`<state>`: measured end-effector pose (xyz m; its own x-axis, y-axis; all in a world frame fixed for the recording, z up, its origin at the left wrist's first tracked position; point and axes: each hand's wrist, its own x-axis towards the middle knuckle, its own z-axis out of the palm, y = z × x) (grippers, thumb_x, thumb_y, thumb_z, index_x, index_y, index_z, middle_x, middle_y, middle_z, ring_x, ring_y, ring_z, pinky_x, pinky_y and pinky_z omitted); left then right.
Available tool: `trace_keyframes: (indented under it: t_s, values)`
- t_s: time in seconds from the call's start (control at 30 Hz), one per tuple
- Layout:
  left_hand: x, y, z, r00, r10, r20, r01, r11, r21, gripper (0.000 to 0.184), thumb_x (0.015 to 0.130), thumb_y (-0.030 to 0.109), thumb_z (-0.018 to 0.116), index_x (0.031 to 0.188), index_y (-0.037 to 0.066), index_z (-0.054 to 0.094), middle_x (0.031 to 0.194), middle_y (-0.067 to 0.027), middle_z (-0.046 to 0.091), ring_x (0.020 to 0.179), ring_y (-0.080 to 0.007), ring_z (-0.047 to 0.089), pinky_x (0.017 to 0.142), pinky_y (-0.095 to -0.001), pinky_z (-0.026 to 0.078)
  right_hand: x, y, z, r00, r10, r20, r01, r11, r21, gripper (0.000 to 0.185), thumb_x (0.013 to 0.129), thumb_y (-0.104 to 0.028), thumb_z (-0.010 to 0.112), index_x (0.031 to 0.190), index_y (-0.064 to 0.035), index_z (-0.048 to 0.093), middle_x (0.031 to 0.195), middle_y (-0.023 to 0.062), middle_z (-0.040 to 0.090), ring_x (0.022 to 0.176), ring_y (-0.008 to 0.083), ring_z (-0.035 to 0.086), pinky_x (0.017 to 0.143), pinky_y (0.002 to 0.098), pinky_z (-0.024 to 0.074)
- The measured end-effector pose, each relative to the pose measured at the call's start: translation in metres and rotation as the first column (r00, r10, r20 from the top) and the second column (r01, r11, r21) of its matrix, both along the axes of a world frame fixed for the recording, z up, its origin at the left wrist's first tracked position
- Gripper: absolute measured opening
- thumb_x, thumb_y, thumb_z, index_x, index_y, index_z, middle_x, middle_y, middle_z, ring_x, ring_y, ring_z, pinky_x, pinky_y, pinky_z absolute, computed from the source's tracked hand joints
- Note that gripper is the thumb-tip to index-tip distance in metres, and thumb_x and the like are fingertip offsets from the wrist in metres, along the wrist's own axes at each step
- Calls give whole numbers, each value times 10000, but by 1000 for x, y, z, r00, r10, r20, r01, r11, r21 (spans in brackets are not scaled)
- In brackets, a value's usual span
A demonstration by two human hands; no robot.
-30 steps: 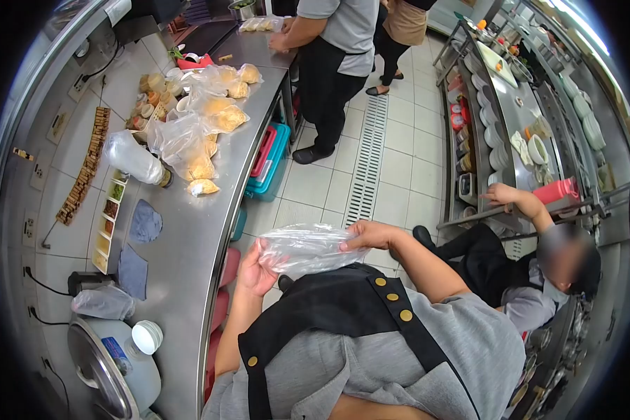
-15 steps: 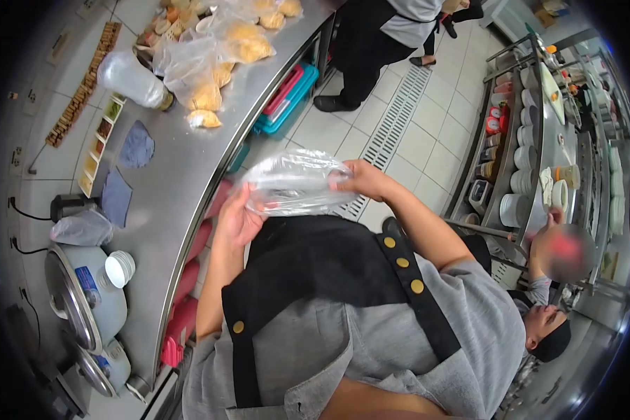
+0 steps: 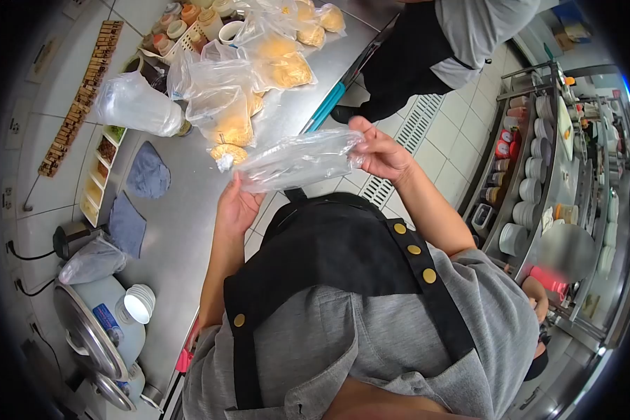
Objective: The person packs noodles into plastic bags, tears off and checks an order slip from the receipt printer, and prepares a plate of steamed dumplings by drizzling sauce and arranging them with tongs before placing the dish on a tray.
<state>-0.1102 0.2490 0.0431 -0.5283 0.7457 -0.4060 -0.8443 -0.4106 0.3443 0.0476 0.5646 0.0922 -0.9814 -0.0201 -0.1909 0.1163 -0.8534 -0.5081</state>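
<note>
A clear plastic bag [image 3: 297, 162] is stretched sideways in front of my apron, above the counter's edge and the floor. My left hand [image 3: 239, 206] pinches one end of it between thumb and fingers. At the other end, my right hand [image 3: 386, 152] grips the bag with thumb and fingers. The bag looks flat, with nothing visible inside. Just beyond my left hand, a small yellowish piece of food [image 3: 229, 152] with a white end lies on the counter, beside a filled plastic bag [image 3: 227, 126] of similar yellow food.
The steel counter [image 3: 178, 217] bears more bagged food [image 3: 283, 68], blue cloths [image 3: 147, 171], a condiment tray [image 3: 96, 164], stacked white cups [image 3: 138, 304] and lidded pots [image 3: 87, 329]. A co-worker in a black apron [image 3: 406, 56] stands ahead. Shelves with bowls [image 3: 525, 189] are at right.
My hands have raised the plastic bag slightly and spread it wider, my right hand moving outward. My body and view have shifted closer to the counter. The co-worker ahead appears nearer.
</note>
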Motion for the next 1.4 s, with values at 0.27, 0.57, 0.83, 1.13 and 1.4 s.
trace_keyframes:
  t_s: [0.27, 0.57, 0.83, 1.13, 1.4]
  values:
    - [-38, 26, -22, 920, -30, -392, -69, 969, -236, 236, 963, 5, 553, 1178, 84, 612, 1065, -52, 613, 940, -179, 616, 908, -367, 513, -84, 4, -39, 963, -149, 225, -258, -253, 932, 740, 639, -115, 887, 1329, -80, 620, 1022, 163, 513, 945, 359, 614, 823, 398, 531]
    - [-48, 99, -13, 301, -841, -451, -638, 174, -750, 439, 783, -39, 631, 1205, 73, 676, 1188, -233, 528, 959, -424, 600, 853, -468, 513, -144, 35, -48, 848, 14, 530, -464, -462, 756, 668, 663, -62, 801, 1294, -149, 601, 1306, 209, 459, 1060, 398, 649, 873, 448, 568]
    - [-42, 133, 16, -67, -940, -333, -727, 275, -629, 545, 700, 104, 780, 1230, 165, 664, 1251, -131, 523, 1180, -342, 507, 959, -424, 442, -156, 52, -60, 798, 244, 551, -440, -388, 810, 677, 640, -42, 790, 1282, -198, 640, 1422, 198, 391, 1106, 389, 637, 916, 427, 556]
    - [-48, 165, -27, -76, -985, -153, -688, 163, -707, 763, 634, 232, 895, 1332, 199, 590, 1327, -85, 537, 1331, -370, 419, 1075, -534, 337, -168, 55, -80, 856, 439, 272, -165, -267, 950, 545, 704, -122, 788, 1226, -164, 636, 1404, 208, 409, 1100, 418, 626, 947, 440, 537]
    - [-41, 82, -18, 397, -757, -519, -899, -206, -387, 677, 771, 137, 751, 1381, 131, 457, 1297, -236, 487, 1097, -417, 570, 943, -484, 472, -163, 67, -77, 875, 369, 312, -220, -270, 937, 487, 793, -183, 753, 1249, -163, 582, 1374, 210, 432, 1098, 434, 618, 932, 445, 528]
